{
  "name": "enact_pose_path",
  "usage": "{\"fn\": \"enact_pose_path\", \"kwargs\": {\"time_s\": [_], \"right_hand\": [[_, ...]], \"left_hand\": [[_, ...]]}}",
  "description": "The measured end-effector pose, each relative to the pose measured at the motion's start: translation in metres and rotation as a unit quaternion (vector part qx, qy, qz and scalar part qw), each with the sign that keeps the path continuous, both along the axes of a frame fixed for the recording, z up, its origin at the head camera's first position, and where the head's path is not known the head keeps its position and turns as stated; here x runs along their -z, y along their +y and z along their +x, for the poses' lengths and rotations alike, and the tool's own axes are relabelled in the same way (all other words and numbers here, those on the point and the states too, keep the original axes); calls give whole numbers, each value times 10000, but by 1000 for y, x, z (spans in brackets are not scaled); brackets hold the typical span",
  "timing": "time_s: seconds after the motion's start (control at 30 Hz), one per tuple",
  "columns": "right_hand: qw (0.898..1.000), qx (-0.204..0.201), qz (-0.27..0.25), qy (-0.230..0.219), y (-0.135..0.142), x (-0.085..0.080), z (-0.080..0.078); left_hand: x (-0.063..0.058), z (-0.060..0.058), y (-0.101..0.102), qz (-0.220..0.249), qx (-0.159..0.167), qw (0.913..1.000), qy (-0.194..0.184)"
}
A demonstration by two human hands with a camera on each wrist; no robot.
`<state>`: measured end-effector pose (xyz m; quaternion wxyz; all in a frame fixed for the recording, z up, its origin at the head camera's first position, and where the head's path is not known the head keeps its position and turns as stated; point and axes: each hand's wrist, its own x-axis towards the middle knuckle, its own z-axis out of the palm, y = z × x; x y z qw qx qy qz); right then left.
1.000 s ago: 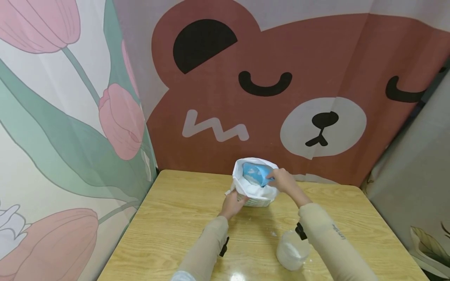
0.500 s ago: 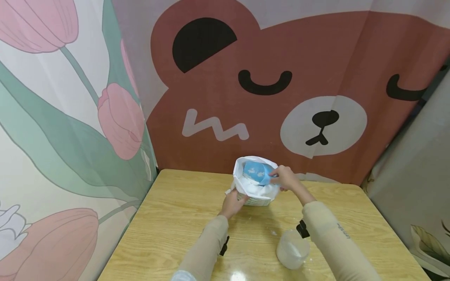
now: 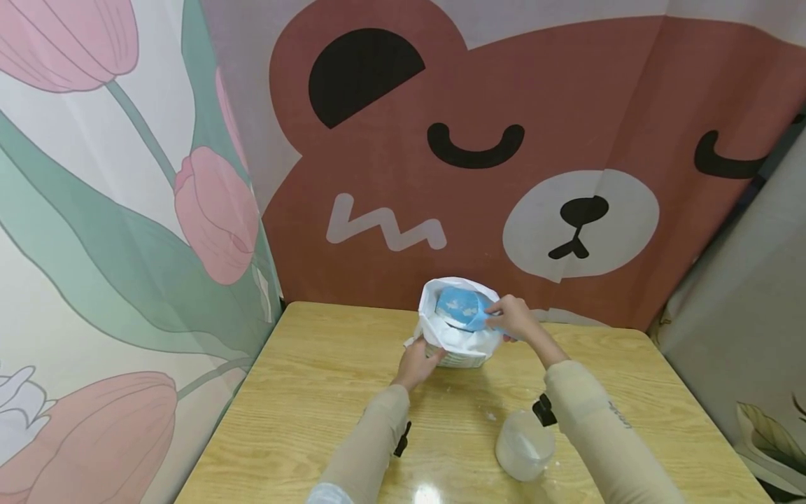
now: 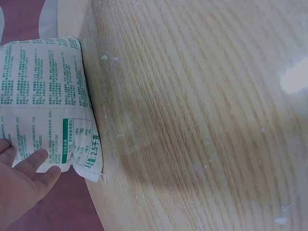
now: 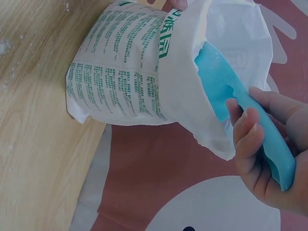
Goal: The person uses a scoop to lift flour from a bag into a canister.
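I curl my right hand (image 3: pixel 515 318) around the handle of a blue scoop (image 3: pixel 461 308), its bowl inside the mouth of the white bag (image 3: pixel 466 343), while my left hand (image 3: pixel 415 365) grips the bag's side; the bag stands near the far edge of the wooden table (image 3: pixel 315 392), a translucent tub (image 3: pixel 525 448) nearer me, by my right sleeve (image 3: pixel 601 427)

Head view: shot from above the table (image 3: pixel 334 392), angled forward and down, farthest back, with the curtain (image 3: pixel 390 168) taken in beyond. Left wrist: table and printed side of the bag (image 4: pixel 45 86) seen close, tipped sideways. Right wrist: bag's mouth and scoop (image 5: pixel 266 127) framed close, also sideways. Bag shared by all three; scoop by head and right wrist.
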<state>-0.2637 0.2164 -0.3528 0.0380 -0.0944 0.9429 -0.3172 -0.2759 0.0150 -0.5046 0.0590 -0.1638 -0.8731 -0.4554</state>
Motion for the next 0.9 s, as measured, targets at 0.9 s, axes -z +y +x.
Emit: {"fn": "enact_pose_path", "kwargs": {"time_s": [0.9], "right_hand": [[9913,374,-1108,-601,11,-1,4]], "left_hand": [[0,-1,0,3,-15,10000,2]]}}
